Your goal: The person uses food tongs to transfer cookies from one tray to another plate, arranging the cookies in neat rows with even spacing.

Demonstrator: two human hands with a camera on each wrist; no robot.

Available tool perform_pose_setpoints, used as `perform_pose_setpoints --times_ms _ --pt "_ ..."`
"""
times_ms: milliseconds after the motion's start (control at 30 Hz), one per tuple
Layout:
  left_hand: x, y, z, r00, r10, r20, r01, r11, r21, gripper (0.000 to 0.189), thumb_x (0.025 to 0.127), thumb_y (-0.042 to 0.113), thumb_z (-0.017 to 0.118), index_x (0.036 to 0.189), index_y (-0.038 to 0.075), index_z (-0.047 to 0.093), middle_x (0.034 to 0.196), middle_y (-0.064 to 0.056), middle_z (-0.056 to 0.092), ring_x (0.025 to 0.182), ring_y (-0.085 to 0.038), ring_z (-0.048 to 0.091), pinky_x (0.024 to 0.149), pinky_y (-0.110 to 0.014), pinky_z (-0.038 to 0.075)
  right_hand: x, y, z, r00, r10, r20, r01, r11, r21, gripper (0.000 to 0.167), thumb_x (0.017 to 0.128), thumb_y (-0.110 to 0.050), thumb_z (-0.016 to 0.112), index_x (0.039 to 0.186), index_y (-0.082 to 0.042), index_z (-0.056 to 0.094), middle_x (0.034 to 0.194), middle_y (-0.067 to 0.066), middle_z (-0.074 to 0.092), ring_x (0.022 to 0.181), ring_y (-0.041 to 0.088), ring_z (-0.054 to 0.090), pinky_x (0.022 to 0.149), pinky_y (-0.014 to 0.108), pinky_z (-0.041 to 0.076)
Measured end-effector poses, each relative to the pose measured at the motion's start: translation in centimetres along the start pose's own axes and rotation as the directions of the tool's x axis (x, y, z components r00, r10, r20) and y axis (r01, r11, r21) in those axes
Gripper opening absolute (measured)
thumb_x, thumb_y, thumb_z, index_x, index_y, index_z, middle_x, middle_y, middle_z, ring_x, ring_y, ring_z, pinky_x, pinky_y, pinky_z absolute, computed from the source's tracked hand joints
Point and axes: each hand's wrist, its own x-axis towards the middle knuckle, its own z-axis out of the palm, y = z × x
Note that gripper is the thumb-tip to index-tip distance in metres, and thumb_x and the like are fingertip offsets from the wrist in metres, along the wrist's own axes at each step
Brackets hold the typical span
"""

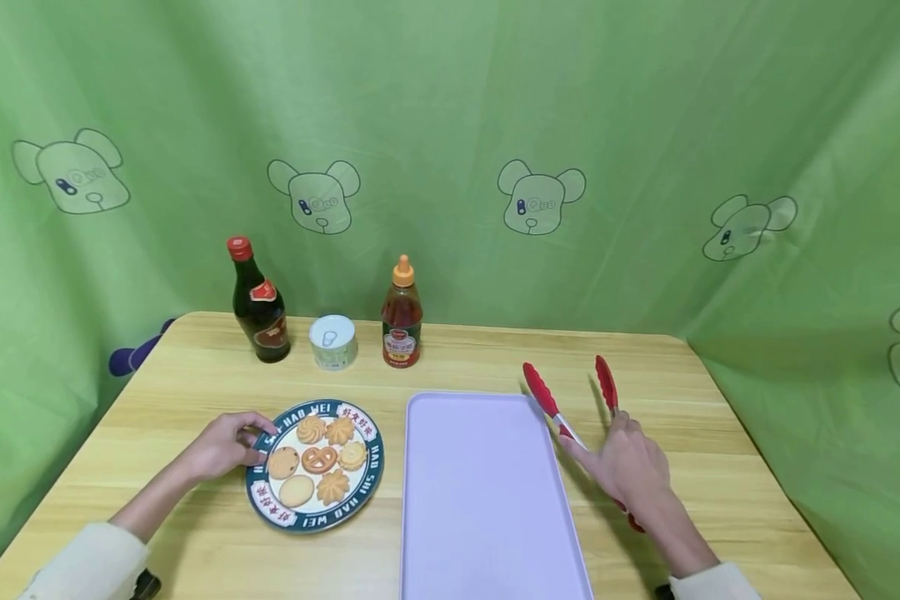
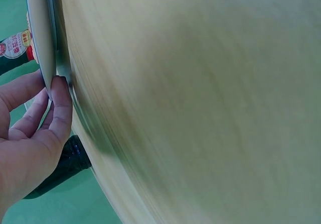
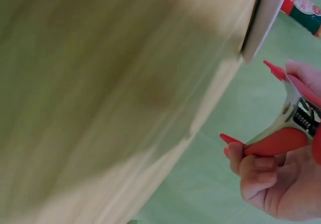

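Note:
My left hand [image 1: 223, 447] grips the left rim of a round plate [image 1: 375, 467] with a dark green lettered border. In the left wrist view, thumb and fingers pinch the plate's edge [image 2: 42, 38] from both sides. Several biscuits lie on the plate, among them a pretzel-shaped biscuit [image 1: 319, 459] in the middle. To the right, my right hand [image 1: 633, 467] holds red-tipped tongs [image 1: 543, 392], their two arms spread apart and pointing toward the back. Between the hands lies a lilac rectangular tray [image 1: 487, 492], bare on its visible surface. The tongs are just beyond its right edge.
At the back of the wooden table [image 1: 720, 492] stand a dark red-capped bottle [image 1: 261, 308], a small can [image 1: 333, 342] and a sauce bottle [image 1: 401, 321] with an orange cap. A green curtain [image 1: 435, 100] hangs behind and along the sides.

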Motion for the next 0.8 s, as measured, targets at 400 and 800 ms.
perform_pose_setpoints --times_ms 400,800 --pt "-0.1 0.1 0.0 1.000 -0.002 -0.008 0.002 1.000 0.002 0.036 0.074 -0.003 0.069 0.109 0.000 0.062 0.093 -0.011 0.060 0.080 -0.020 0.055 0.067 -0.031 0.048 0.0 1.1 1.2 0.997 0.018 0.079 -0.019 1.000 0.010 0.114 0.078 -0.071 0.054 0.118 0.032 0.030 0.090 0.036 0.052 0.060 0.027 0.050 0.048 0.034 0.040" --pt "0.0 0.4 -1.9 0.995 0.099 -0.003 -0.097 0.983 0.157 0.023 0.082 0.010 0.067 0.104 0.001 0.064 0.100 -0.013 0.065 0.086 -0.020 0.061 0.071 -0.033 0.053 1.4 1.1 -2.2 0.956 0.019 0.292 -0.028 0.999 0.029 0.128 0.079 -0.081 0.036 0.126 0.036 0.016 0.120 0.054 0.037 0.076 0.037 0.060 0.066 0.045 0.051"
